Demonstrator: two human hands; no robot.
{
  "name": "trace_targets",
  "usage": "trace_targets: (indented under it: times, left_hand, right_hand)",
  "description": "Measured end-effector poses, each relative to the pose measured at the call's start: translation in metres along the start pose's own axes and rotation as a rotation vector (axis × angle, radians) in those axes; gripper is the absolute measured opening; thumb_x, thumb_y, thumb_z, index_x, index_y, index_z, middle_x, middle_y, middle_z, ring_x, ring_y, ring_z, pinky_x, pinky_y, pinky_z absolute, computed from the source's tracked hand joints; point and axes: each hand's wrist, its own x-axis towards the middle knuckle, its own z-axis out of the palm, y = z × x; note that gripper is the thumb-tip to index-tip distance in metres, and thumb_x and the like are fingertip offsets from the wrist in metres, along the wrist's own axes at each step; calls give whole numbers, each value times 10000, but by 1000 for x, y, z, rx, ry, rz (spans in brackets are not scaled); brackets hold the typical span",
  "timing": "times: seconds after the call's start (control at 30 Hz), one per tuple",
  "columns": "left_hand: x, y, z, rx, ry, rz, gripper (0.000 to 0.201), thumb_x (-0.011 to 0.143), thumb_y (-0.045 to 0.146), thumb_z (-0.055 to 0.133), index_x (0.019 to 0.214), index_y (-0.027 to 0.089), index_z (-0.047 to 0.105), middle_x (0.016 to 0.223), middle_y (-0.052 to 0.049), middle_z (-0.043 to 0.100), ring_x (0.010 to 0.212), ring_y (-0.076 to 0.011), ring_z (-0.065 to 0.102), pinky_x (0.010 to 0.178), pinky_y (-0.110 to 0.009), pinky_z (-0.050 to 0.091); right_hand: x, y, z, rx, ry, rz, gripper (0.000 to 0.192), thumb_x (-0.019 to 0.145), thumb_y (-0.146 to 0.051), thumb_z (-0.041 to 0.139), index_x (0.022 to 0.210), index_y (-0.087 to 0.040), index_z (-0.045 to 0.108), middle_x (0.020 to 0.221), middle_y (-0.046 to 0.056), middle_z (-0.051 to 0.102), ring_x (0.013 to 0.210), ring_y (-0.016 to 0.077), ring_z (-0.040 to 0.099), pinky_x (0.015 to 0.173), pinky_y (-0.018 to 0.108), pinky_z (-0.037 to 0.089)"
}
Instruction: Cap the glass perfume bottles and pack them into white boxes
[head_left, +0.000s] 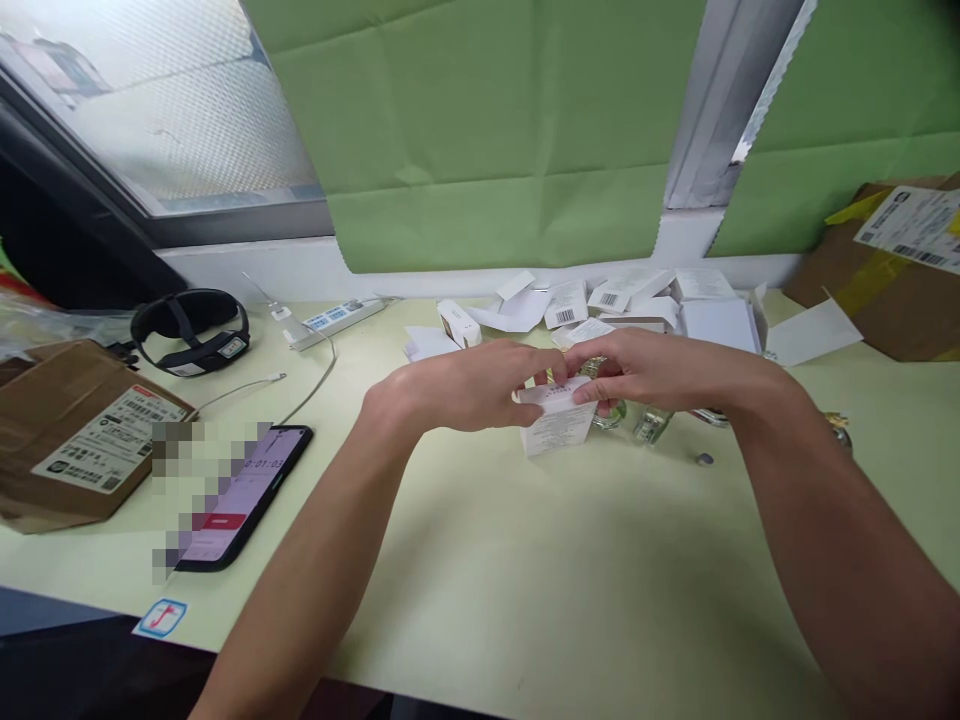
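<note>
Small printed white carton, centre of frame, its upper end pinched by left hand and right hand; step apparently work at that end, next move seemingly calling for light finger pressure on thin card.

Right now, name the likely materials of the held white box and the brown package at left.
The white box looks like thin, smooth card: straight folded edges, printed faces. The brown package seems matte cardboard, perhaps heavy paper, from its dull brown surface.
</note>
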Motion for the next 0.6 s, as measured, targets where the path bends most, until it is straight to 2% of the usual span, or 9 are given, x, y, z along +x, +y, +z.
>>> trace_targets:
  times: [0.13,0.3,0.43,0.6]
  left_hand:
    - [-1,-5,-1,-74,-21,8,364,931,358,544,1290,309,506,1246,-15,623,1027,-180,610,713,-259,426]
    - [2,-12,-2,-164,-54,-3,320,975,472,464,1248,318,528,1197,-14,643,959,-174,622,726,-275,429]
    - [5,-15,0,-205,-66,-7,338,963,485,479,1247,305,519,1224,-25,627,990,-187,619,752,-292,441]
    - [8,-22,3,-264,-83,-24,384,930,518,519,1257,316,507,1253,-19,621,1044,-196,621,774,-295,462]
  right_hand:
    - [1,1,1,14,-8,10,278,909,-396,527,1136,-289,647,837,-1,678,760,177,623,596,270,411]
    - [3,4,2,11,-23,46,303,897,-460,550,1129,-291,645,792,-5,669,723,174,600,571,270,391]
    - [4,5,3,9,-29,35,309,880,-467,571,1108,-275,652,771,-5,624,681,161,559,555,269,376]
    - [0,4,2,-7,-13,49,378,923,-530,481,1160,-292,653,812,7,609,692,159,539,568,271,385]
